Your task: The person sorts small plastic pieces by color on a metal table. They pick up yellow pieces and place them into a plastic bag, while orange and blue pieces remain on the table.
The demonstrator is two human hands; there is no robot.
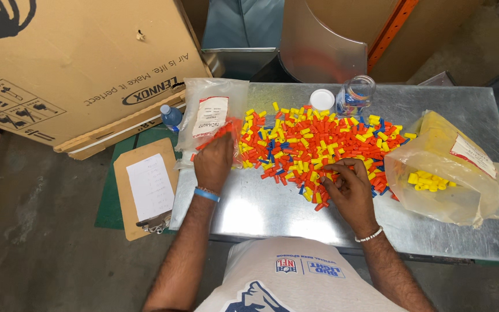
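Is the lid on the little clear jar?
No, the clear jar stands open, and its white lid lies beside it on the metal table.

A workshop or storeroom: sheet-metal bench [434, 231], concrete floor [36, 242], metal ducting [295, 40], big cardboard carton [76, 58].

2 plastic bags [451, 173], 1 clear jar [356, 95], 1 white lid [321, 99], 1 clipboard [145, 188], 1 cardboard box [82, 63], 2 hands [350, 190].

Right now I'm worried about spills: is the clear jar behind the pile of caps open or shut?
Open. The clear jar has no lid on; its white lid lies flat on the metal table beside it.
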